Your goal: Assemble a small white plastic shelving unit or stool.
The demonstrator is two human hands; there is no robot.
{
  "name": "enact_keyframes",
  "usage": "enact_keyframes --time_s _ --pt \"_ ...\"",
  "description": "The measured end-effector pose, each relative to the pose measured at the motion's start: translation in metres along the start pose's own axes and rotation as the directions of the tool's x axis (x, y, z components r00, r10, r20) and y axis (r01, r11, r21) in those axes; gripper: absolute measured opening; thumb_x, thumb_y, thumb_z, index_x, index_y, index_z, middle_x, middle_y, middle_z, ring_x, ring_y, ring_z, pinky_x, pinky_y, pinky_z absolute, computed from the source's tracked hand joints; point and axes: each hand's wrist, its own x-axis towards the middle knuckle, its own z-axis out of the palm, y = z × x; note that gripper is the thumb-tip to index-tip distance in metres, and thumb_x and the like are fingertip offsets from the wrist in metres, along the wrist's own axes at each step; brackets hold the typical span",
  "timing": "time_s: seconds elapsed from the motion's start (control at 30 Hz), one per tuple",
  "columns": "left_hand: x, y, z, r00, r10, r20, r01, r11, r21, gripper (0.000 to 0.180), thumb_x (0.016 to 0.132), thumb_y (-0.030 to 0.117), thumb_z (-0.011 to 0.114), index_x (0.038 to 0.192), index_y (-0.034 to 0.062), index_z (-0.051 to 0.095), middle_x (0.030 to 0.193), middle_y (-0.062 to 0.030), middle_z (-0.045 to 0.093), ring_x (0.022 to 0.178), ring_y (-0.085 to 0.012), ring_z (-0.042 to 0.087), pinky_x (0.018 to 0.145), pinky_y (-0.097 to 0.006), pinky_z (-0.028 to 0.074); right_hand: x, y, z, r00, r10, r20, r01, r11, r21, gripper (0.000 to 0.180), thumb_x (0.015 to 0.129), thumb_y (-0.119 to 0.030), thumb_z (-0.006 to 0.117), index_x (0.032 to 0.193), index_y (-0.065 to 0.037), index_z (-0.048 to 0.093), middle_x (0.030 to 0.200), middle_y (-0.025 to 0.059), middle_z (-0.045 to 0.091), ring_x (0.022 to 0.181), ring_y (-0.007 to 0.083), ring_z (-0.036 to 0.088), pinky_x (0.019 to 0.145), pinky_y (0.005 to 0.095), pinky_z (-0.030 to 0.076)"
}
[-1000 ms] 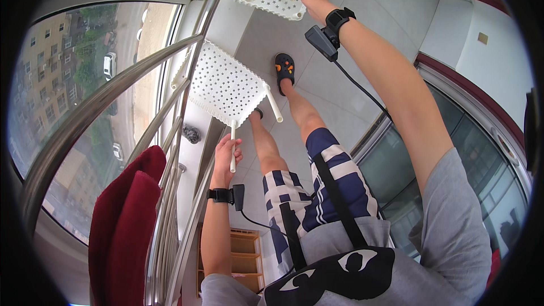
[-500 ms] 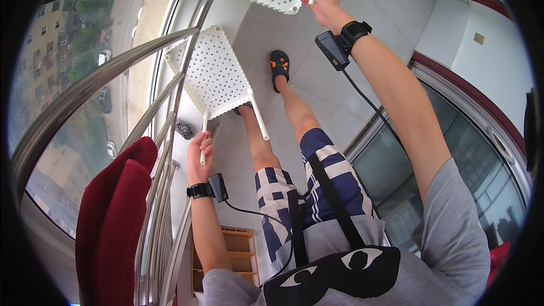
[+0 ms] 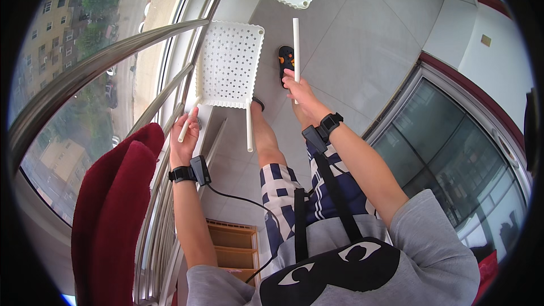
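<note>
My left hand is closed round one of the white tubes fixed to a corner of a white plastic shelf tray with star-shaped holes and scalloped edges. A second tube sticks out from the tray's other near corner. The tray hangs beside the railing, tilted. Gripped in my right hand is a loose white tube, held nearly upright in the picture, apart from the tray.
Another white star-holed tray lies on the floor at the far side, carrying several white tubes and a small black item. On the left run a metal railing and a window; a dark red cloth hangs over the railing. Sliding glass doors stand right.
My right hand has drawn back from the far tray toward me, bringing a white tube. The tray in my left hand has turned and shifted slightly.
</note>
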Motion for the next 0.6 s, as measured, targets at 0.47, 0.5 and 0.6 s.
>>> enact_keyframes --time_s 0.47,0.5,0.6 --pt "0.036 -0.152 -0.014 0.925 0.019 -0.380 0.067 0.975 0.214 0.056 0.097 0.028 0.046 0.142 0.0011 0.027 0.141 -0.0168 0.037 0.125 -0.0288 0.046 0.105 -0.038 0.041 0.039 0.031 0.073 0.977 0.153 0.148 -0.197 0.914 0.356 0.065 0.089 -0.022 0.054 0.147 -0.011 0.026 0.131 0.0095 0.047 0.115 0.0220 0.049 0.084 0.0384 0.047" --pt "0.039 -0.158 0.005 0.933 -0.073 -0.352 0.096 0.994 0.047 0.055 0.096 0.028 0.047 0.139 -0.0015 0.030 0.136 -0.0185 0.042 0.122 -0.0285 0.049 0.102 -0.038 0.044 0.042 0.031 0.066 0.976 0.172 0.132 -0.206 0.925 0.319 0.063 0.089 -0.021 0.054 0.146 -0.010 0.029 0.127 0.0090 0.050 0.112 0.0206 0.051 0.081 0.0363 0.048" --pt "0.052 -0.158 0.005 0.993 -0.079 -0.083 0.064 0.985 -0.161 0.046 0.097 0.020 0.045 0.132 -0.0078 0.034 0.119 -0.0193 0.053 0.100 -0.0241 0.059 0.088 -0.034 0.052 0.027 0.014 0.065 0.978 0.151 0.143 -0.164 0.983 0.086 0.053 0.091 -0.024 0.054 0.139 -0.007 0.039 0.114 0.0081 0.056 0.088 0.0186 0.060 0.072 0.0316 0.050"
